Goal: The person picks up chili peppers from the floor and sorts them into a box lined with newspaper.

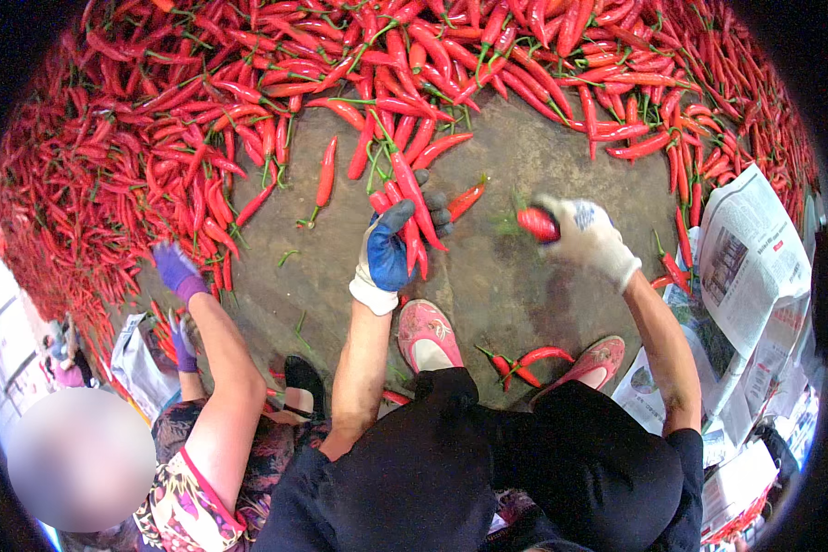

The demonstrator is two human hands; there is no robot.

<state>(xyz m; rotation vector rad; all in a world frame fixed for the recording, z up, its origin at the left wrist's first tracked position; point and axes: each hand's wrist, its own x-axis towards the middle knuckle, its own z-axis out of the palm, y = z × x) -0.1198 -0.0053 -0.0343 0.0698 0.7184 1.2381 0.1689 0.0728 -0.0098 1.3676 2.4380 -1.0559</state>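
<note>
My left hand (386, 252), in a white glove with a blue palm and grey-blue fingertips, holds several red chili peppers (410, 183), their green stems pointing up and away. To its right, my right hand (579, 231), in a white knitted glove, is slightly blurred and has its fingers round a red chili pepper (538, 224); a blurred green patch shows beside that pepper. Between the hands, one chili pepper (467, 200) lies on the brown ground, partly behind my left fingertips. A single pepper (326, 172) lies further left.
A large heap of red chili peppers (303, 55) curves round the far side and both flanks. At the left, a co-worker's purple-gloved hand (178, 269) touches its edge. Newspaper sheets (752, 255) stand at the right. Peppers (524, 369) lie between my pink shoes (429, 331).
</note>
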